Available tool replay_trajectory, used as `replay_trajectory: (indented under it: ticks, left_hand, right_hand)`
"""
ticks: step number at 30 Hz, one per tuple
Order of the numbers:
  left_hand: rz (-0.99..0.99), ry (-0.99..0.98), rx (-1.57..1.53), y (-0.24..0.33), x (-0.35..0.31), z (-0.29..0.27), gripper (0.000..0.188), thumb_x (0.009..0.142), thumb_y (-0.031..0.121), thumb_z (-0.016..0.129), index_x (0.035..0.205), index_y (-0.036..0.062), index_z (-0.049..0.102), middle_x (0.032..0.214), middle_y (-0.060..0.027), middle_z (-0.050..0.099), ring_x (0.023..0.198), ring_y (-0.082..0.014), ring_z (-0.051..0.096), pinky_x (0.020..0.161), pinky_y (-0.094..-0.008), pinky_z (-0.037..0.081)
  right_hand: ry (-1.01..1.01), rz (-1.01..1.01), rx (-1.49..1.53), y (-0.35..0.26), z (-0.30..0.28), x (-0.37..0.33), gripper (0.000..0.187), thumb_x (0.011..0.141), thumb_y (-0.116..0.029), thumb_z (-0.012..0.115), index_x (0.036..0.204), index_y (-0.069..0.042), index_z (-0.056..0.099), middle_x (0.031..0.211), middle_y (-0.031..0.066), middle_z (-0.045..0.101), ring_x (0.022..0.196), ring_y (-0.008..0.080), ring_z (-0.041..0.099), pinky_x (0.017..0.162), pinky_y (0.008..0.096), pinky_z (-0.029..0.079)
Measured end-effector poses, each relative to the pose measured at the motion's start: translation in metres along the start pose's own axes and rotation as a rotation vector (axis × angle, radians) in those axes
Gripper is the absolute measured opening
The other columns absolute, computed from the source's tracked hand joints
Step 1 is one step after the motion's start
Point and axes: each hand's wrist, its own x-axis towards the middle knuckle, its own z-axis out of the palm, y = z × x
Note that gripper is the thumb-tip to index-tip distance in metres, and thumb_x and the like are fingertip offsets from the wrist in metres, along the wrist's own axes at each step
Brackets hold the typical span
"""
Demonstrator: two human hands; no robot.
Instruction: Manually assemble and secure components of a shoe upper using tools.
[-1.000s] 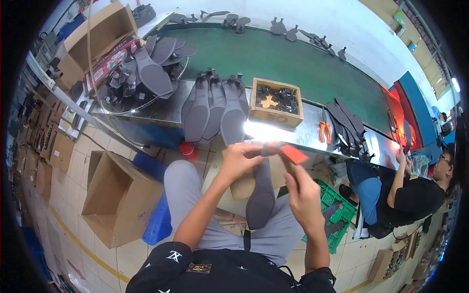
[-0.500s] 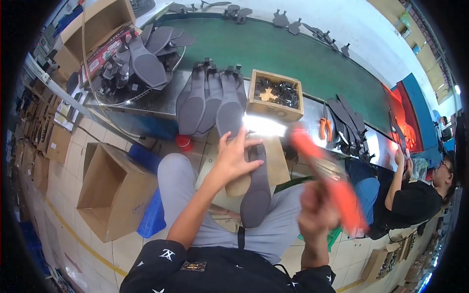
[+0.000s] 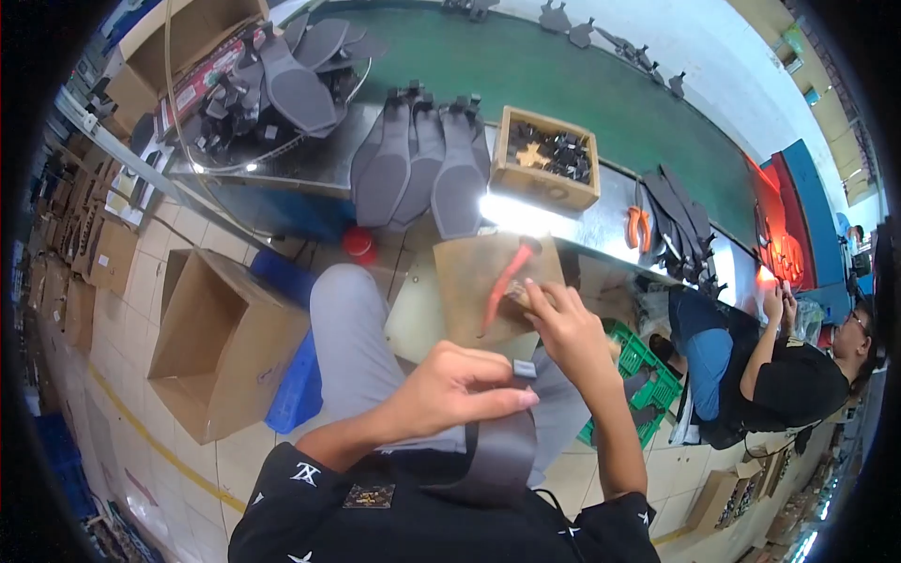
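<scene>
My left hand (image 3: 457, 387) is closed round the heel end of a dark grey shoe sole (image 3: 499, 462). The sole's broad part lies toward my body over my lap, and the heel's small square tip shows between thumb and fingers. To the right and a little farther off, my right hand (image 3: 569, 330) has its fingertips at the handle of a red-handled hammer (image 3: 503, 284), which is smeared by motion. Beneath the hammer is a brown board (image 3: 460, 281) in front of my knees. How firmly the fingers grip the handle is partly hidden.
Several grey heeled soles (image 3: 458, 178) lean on the metal bench beside a wooden box (image 3: 546, 188) of small dark parts. Orange-handled pliers (image 3: 638, 228) lie farther right. A cardboard box (image 3: 225, 347) stands at left, a green basket (image 3: 648, 375) at right. A co-worker (image 3: 793, 375) sits at far right.
The hammer has come from the right onto the board area, with my right hand moving inward. My left hand has drawn the sole off the board toward my body and gripped its heel end.
</scene>
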Motion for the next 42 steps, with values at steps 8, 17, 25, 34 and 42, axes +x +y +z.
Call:
replay_trajectory:
  ticks: [8,17,25,34,42]
  left_hand:
    - [-0.119,0.014,-0.222,0.011,-0.026,0.007,0.029,0.092,0.021,0.070,0.079,-0.0035,0.063,0.066,-0.0066,0.052,0.062,-0.0110,0.046,0.058,-0.0289,0.037]
    - [-0.372,-0.163,-0.903,-0.017,-0.043,0.010,0.049,0.093,0.014,0.068,0.137,-0.0018,0.052,0.125,-0.0113,0.064,0.112,-0.0126,0.058,0.088,-0.0248,0.043]
    - [-0.066,0.437,0.033,-0.032,0.010,-0.065,0.043,0.091,0.014,0.072,0.129,-0.0008,0.060,0.116,-0.0039,0.066,0.100,-0.0100,0.059,0.087,-0.0259,0.049]
    - [-0.078,0.581,1.097,-0.106,0.127,-0.232,0.055,0.089,0.019,0.067,0.138,-0.0021,0.050,0.133,-0.0257,0.055,0.123,-0.0406,0.053,0.103,-0.0430,0.042]
    - [-0.062,0.718,1.482,-0.071,0.113,-0.139,0.057,0.088,0.022,0.067,0.139,0.0031,0.048,0.155,-0.0203,0.032,0.145,-0.0389,0.025,0.114,-0.0604,0.021]
  right_hand:
    - [-0.246,0.034,1.452,-0.065,-0.027,-0.019,0.050,0.093,-0.041,0.065,0.116,0.004,0.064,0.122,0.0205,0.061,0.118,0.0328,0.057,0.103,0.0442,0.043]
    - [-0.075,-0.069,1.421,-0.075,-0.022,-0.023,0.050,0.087,-0.046,0.071,0.100,0.000,0.059,0.104,0.0140,0.059,0.106,0.0305,0.057,0.094,0.0430,0.046]
    - [0.500,0.455,0.708,0.029,-0.054,-0.038,0.026,0.101,-0.020,0.056,0.115,0.001,0.060,0.119,0.0102,0.061,0.101,0.0150,0.061,0.089,0.0275,0.047]
    - [0.959,0.698,0.040,0.205,-0.073,-0.040,0.027,0.099,-0.022,0.057,0.112,0.001,0.061,0.098,0.0154,0.068,0.079,0.0251,0.067,0.074,0.0344,0.053]
    - [0.672,0.507,-0.408,0.295,-0.101,0.028,0.017,0.090,-0.014,0.064,0.102,-0.003,0.059,0.100,0.0134,0.059,0.100,0.0337,0.060,0.081,0.0445,0.050]
